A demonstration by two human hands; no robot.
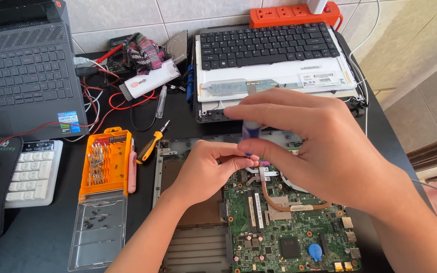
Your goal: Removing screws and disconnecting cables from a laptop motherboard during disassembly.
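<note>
An opened laptop base lies in front of me, its green motherboard [284, 222] bared with a copper heat pipe [274, 199] curving across it. My right hand [309, 146] grips the blue handle of a screwdriver [250, 130], held upright over the board's top edge. My left hand [206, 169] pinches the screwdriver's lower part between thumb and fingers, steadying it. The tip is hidden behind my fingers.
An orange bit set case [104, 162] with its clear lid open lies at the left, a yellow screwdriver [150, 145] beside it. A removed keyboard and screen panel [274, 60], a black laptop [24, 65], a white number pad [34, 172] and red wires [122, 103] crowd the table.
</note>
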